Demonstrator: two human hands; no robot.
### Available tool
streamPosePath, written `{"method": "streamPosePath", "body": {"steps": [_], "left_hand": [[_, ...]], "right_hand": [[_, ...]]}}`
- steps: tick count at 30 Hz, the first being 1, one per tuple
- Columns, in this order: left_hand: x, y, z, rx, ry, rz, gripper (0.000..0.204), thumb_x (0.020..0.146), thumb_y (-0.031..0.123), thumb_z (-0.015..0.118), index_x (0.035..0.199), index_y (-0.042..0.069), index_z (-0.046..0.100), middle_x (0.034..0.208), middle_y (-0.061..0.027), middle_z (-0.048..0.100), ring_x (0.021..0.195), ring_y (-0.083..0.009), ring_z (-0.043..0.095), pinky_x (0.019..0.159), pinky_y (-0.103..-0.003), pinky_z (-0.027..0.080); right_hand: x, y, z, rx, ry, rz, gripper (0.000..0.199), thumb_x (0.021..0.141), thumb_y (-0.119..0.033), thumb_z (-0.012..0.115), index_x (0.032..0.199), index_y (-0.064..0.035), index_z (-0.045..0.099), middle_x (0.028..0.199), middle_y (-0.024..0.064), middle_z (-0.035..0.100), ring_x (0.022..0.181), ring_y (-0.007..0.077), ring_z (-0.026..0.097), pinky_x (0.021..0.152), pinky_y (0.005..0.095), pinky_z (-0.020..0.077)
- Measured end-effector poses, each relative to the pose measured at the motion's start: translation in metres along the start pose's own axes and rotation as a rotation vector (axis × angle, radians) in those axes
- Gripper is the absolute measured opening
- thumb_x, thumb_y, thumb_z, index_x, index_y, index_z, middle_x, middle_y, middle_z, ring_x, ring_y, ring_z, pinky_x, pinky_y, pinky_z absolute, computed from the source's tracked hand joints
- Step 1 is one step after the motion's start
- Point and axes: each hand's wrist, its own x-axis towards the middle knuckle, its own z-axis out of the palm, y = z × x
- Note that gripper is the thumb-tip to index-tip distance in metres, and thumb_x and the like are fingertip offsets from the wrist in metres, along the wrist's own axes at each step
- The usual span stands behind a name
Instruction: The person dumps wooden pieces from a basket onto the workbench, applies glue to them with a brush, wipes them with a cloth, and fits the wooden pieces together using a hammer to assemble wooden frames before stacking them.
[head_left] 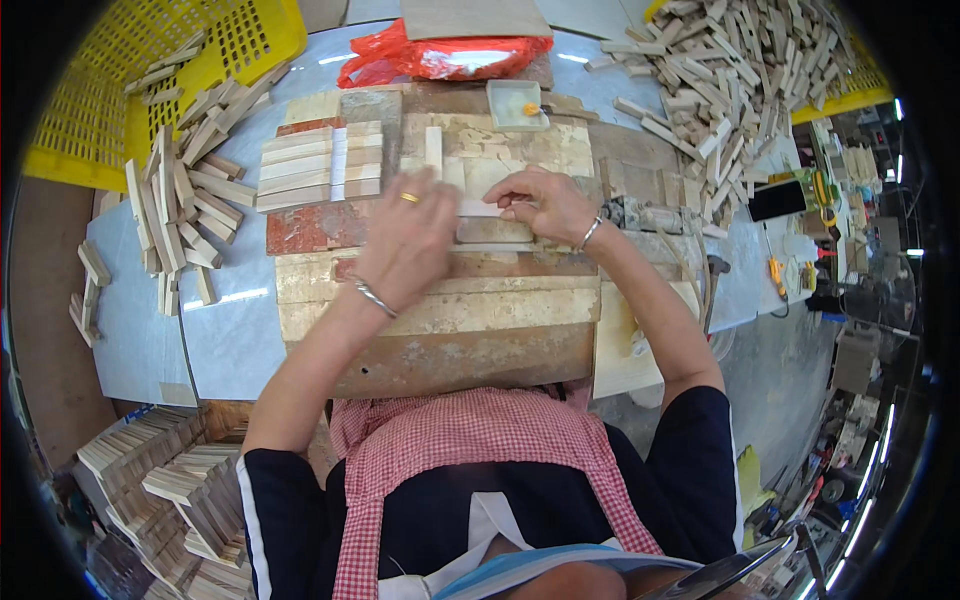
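My right hand (pixel 552 207) is closed in a pinch at the right end of a thin whitish strip (pixel 478 208), which lies just behind a flat wooden block (pixel 495 231) on the worn work board (pixel 430 311). My left hand (pixel 412 235) is smeared by motion over the left end of that strip and block, so its fingers do not show clearly. A short pale wooden stick (pixel 433 148) stands out beyond the left fingertips. To the left, several wooden sticks (pixel 295 166) lie side by side in a flat row, with a white strip (pixel 338 162) across them.
Loose sticks (pixel 190 205) lie at the left by a yellow basket (pixel 95 110); a larger pile (pixel 730 75) fills the far right. Behind the board are a red plastic bag (pixel 385 55) and a small tray (pixel 500 97). A black phone (pixel 777 200) and hammer (pixel 717 265) are at right.
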Motion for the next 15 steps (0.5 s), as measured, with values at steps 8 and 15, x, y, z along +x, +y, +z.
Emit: {"method": "streamPosePath", "body": {"steps": [8, 15], "left_hand": [[-0.002, 0.052, 0.039, -0.116, -0.075, 0.059, 0.085, 0.083, 0.059, 0.051, 0.135, -0.007, 0.038, 0.131, -0.0269, 0.043, 0.128, -0.0436, 0.036, 0.11, -0.049, 0.025], [-0.008, 0.052, 0.046, -0.002, -0.1, 0.038, 0.08, 0.08, 0.056, 0.055, 0.129, -0.006, 0.046, 0.131, -0.0225, 0.044, 0.127, -0.0437, 0.035, 0.109, -0.05, 0.026]], "right_hand": [[0.02, 0.002, -0.038, 0.299, -0.131, 0.185, 0.034, 0.083, 0.0, 0.057, 0.117, -0.0032, 0.06, 0.112, 0.0074, 0.064, 0.091, 0.0122, 0.06, 0.082, 0.028, 0.0503], [0.174, -0.091, 0.014, -0.344, 0.08, -0.275, 0.03, 0.087, -0.028, 0.058, 0.107, -0.0065, 0.066, 0.1, 0.0113, 0.064, 0.094, 0.0272, 0.06, 0.084, 0.0383, 0.0479]]}}
